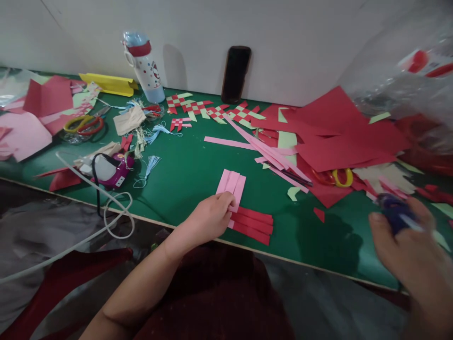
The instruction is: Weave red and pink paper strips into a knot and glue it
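Just below the frame's middle, the left hand (212, 215) pinches pink strips (231, 184) between thumb and fingers, red strips (253, 224) extending right beside it over the green surface (191, 165). At lower right, the blurred right hand (412, 245) grips a dark blue object (394, 212), too unclear to name

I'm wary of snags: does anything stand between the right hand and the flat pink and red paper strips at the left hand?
Only a small red paper scrap lies on the green tabletop between the right hand and the pink and red paper strips; nothing upright visibly blocks the way.
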Action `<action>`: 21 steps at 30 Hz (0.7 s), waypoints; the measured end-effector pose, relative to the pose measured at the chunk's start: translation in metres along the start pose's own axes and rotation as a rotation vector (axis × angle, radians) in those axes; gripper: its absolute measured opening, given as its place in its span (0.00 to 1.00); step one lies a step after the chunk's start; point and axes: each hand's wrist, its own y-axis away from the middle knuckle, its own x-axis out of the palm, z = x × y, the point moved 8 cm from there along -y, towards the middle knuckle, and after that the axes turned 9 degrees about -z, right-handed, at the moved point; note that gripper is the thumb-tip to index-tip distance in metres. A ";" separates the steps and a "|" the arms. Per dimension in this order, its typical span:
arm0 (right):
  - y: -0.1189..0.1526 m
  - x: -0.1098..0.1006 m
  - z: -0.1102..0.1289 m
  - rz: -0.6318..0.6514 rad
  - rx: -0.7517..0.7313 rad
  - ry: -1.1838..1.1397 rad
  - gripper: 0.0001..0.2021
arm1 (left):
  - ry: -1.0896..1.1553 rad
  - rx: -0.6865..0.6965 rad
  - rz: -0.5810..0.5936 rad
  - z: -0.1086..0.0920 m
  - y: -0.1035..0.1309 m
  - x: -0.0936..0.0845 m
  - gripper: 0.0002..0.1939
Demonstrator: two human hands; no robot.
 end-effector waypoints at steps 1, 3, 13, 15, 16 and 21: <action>-0.004 0.010 -0.012 0.008 0.034 0.096 0.37 | 0.024 0.004 -0.009 0.000 0.001 -0.002 0.11; -0.009 0.028 -0.024 0.034 0.030 0.173 0.42 | 0.077 0.018 -0.035 -0.001 0.003 -0.006 0.10; 0.021 -0.027 0.077 -0.312 -0.312 -0.099 0.23 | -0.080 0.350 -0.334 -0.014 0.037 -0.041 0.09; 0.039 -0.028 0.135 -0.230 -0.462 -0.251 0.17 | -0.210 0.422 -0.310 -0.015 0.044 -0.035 0.10; 0.050 -0.029 0.163 -0.239 -0.540 -0.316 0.15 | -0.251 0.447 -0.292 -0.014 0.047 -0.031 0.11; 0.085 0.000 0.238 -0.042 -0.669 -0.354 0.15 | -0.316 0.492 -0.218 -0.010 0.053 -0.018 0.15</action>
